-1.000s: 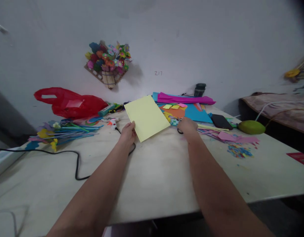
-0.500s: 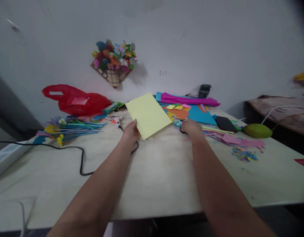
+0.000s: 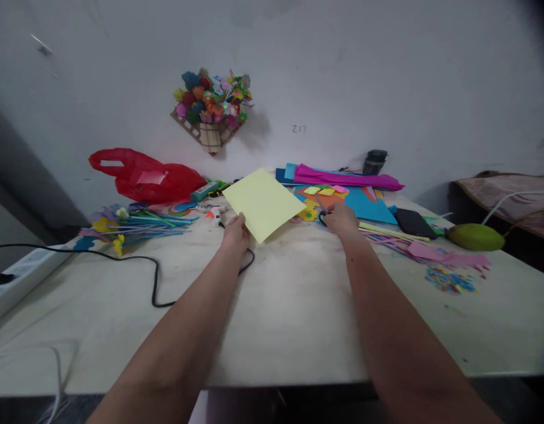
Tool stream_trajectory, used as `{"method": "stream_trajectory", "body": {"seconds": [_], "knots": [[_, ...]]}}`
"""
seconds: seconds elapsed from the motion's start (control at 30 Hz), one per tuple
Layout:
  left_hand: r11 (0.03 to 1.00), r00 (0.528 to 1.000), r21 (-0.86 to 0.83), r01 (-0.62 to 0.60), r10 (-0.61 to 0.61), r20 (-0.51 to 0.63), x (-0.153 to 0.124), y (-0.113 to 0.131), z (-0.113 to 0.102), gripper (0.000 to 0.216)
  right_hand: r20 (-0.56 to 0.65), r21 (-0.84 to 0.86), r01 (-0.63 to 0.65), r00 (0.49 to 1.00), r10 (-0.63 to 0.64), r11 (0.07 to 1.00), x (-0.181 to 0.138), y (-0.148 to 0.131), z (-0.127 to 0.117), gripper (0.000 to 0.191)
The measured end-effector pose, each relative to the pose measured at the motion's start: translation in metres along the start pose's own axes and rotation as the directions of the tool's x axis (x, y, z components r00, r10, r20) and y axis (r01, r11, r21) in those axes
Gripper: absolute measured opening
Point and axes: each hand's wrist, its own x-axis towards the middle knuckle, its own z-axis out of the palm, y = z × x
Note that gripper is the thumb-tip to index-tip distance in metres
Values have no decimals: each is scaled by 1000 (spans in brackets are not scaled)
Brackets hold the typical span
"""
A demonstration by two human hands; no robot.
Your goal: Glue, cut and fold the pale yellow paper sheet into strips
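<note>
A square pale-yellow sheet of paper (image 3: 263, 205) is tilted up above the table, its lower left edge pinched in my left hand (image 3: 236, 234). To the right, my right hand (image 3: 341, 219) is closed on the dark handles of a pair of scissors (image 3: 323, 213), whose blades point away toward the back. Beside the scissors lie yellow paper flowers (image 3: 309, 211), partly behind the yellow sheet. Under and behind my right hand are an orange sheet and a blue sheet (image 3: 369, 207).
A red plastic bag (image 3: 159, 179), paper flowers with stems (image 3: 134, 227) and a glue gun (image 3: 216, 215) with a black cord (image 3: 155, 277) are on the left. A phone (image 3: 414, 224), paper scraps (image 3: 451, 280) and a green oval object (image 3: 475, 237) lie right.
My right hand has lifted slightly with the scissors, and their blades now show. A blue-and-white flower beside it is no longer visible. The view has shifted a little left.
</note>
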Motion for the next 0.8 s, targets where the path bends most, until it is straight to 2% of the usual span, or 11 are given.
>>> {"method": "stream_trajectory", "body": {"seconds": [0.07, 0.17, 0.23, 0.3, 0.4, 0.47, 0.57, 0.7, 0.8], "knots": [[1000, 1000, -1, -6, 6, -17, 2, 1, -1, 10, 16, 116, -10, 1000, 8, 993, 1, 0, 6, 34], [1000, 1000, 2, -18, 18, -19, 5, 3, -2, 11, 198, 379, -102, 980, 27, 920, -2, -4, 12, 41], [999, 999, -10, -35, 35, -20, 7, 4, -3, 11, 297, 522, -144, 955, -21, 841, -7, -6, 15, 39], [998, 999, -30, -48, 47, -19, 7, 5, -3, 12, 357, 590, -154, 930, -85, 793, -11, -7, 17, 33], [997, 998, -47, -59, 59, 1, 5, 9, -3, 13, 441, 607, -156, 882, -167, 779, -14, -2, 20, 31], [996, 997, -61, -68, 70, 37, 4, 12, -4, 14, 511, 606, -141, 823, -247, 783, -14, 2, 22, 31], [989, 992, -116, -93, 101, 71, 2, 16, -5, 17, 589, 624, -87, 706, -394, 776, -14, 8, 24, 30], [979, 990, -171, -108, 122, 72, 2, 19, -8, 17, 619, 664, 5, 556, -554, 747, -16, 9, 23, 33], [981, 989, -158, -110, 124, 82, 4, 20, -11, 13, 637, 674, 44, 471, -610, 738, -19, 7, 19, 35]]}}
